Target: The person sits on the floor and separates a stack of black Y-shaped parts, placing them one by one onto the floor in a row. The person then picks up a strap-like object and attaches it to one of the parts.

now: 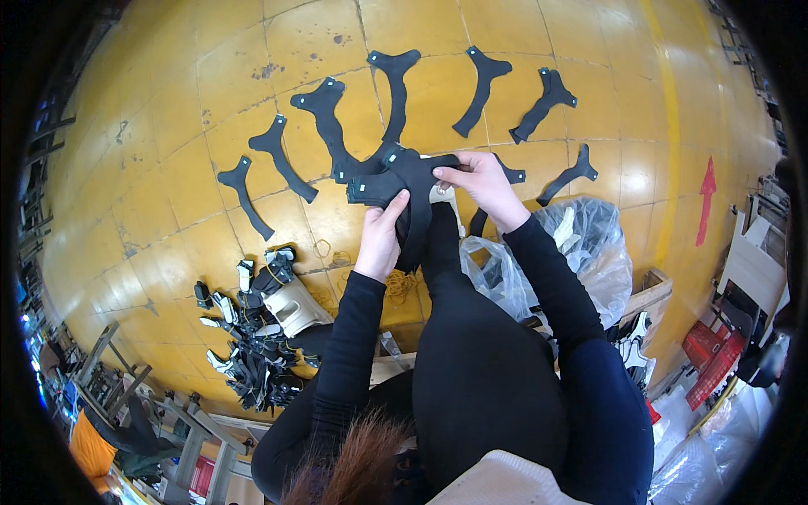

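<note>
Between my hands, above my knee, is a stack of black Y-shaped fabric pieces (pixel 404 189) with small white tags. My left hand (pixel 383 233) grips the stack's left edge, thumb on top. Fingers of my right hand (pixel 484 185) pinch the right arm of the top piece. More black Y-shaped pieces lie spread in an arc on the floor: a single one (pixel 244 198) at the far left, a thicker pile (pixel 324 118) just beyond my hands, and another piece (pixel 571 174) at the right. The undersides of the held stack are hidden.
Yellow tiles (pixel 202 109) make up the floor. A heap of black and white bundled parts (pixel 252 358) lies left of my leg, with yellow bands (pixel 402 286) nearby. Clear plastic bags (pixel 593 261) sit at my right by a wooden crate (pixel 648 295). Red crates (pixel 714 362) stand farther right.
</note>
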`<state>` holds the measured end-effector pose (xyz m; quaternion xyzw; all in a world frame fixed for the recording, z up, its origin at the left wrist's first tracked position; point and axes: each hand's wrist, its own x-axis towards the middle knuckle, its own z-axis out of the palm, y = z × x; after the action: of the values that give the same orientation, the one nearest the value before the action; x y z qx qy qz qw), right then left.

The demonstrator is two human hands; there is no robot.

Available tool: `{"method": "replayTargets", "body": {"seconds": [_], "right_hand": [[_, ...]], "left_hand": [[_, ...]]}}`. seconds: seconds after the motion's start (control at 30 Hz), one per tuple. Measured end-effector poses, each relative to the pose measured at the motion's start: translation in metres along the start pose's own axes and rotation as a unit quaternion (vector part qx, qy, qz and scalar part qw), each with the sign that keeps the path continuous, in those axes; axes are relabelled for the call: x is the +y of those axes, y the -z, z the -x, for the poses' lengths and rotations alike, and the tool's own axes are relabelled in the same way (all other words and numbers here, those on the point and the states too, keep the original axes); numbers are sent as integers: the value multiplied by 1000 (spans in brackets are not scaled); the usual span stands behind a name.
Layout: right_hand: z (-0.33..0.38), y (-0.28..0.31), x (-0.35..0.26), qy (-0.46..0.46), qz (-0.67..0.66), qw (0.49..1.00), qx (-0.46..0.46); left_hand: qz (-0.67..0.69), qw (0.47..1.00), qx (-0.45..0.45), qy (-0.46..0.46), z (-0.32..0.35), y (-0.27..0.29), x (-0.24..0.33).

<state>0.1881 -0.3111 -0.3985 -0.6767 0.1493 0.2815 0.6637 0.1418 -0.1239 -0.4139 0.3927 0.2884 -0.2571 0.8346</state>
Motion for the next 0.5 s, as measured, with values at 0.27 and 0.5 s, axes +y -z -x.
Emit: {"method": "replayTargets", "body": {"seconds": [0.27, 0.5], "right_hand": [[12, 21, 15, -9, -62, 991, 115], [12, 30, 33, 7, -119, 976, 183]], "left_hand": [[-106, 993, -59, -1, 6, -3, 1], [-138, 985, -89, 48, 3, 0, -13]]}}
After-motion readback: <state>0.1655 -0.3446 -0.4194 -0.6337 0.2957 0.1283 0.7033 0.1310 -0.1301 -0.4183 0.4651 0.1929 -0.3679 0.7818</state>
